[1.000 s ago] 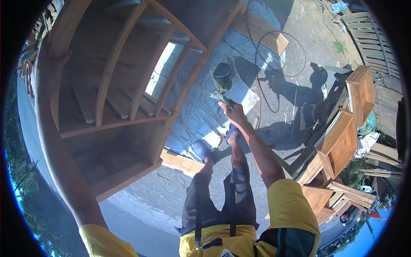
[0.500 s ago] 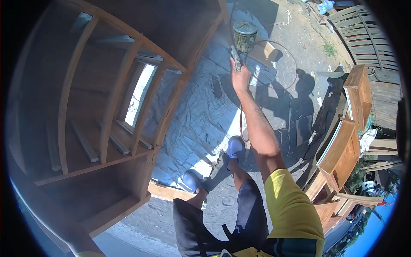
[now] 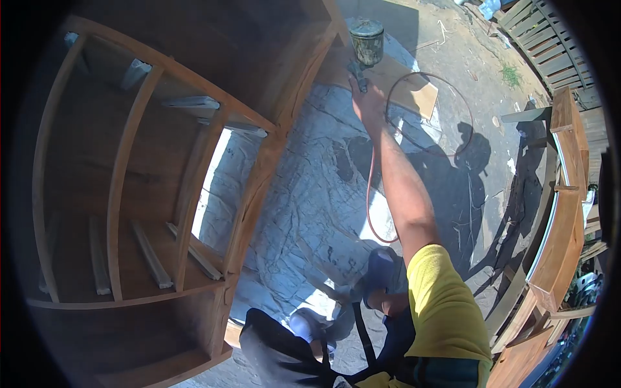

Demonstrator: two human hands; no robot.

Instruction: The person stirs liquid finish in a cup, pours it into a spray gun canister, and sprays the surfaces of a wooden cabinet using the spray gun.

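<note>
My right hand [image 3: 370, 103] is closed around the handle of a paint spray gun [image 3: 358, 76], arm stretched far forward. A stained metal cup with a lid [image 3: 367, 44] sits at the gun's upper end. From the gun hangs a thin reddish hose [image 3: 369, 207], which curls over the ground. To the left of the hand stands a large brown wooden cabinet frame [image 3: 255, 187], with upright slats and drawer runners inside. The gun is near its far front edge, apart from it as far as I can see. My left hand is out of view.
A wrinkled, paint-marked sheet [image 3: 304, 168] covers the ground beside the cabinet, with a flat board [image 3: 414, 94] at its far end. Wooden drawers [image 3: 556, 249] line the right side. A slatted fence [image 3: 550, 48] stands at the far right. My feet are on or near the sheet.
My view has shifted, and the cabinet's slats appear further left and lower. My legs have changed stance, the knees now more bent. The spray gun stays in my right hand, close to the cabinet's far edge.
</note>
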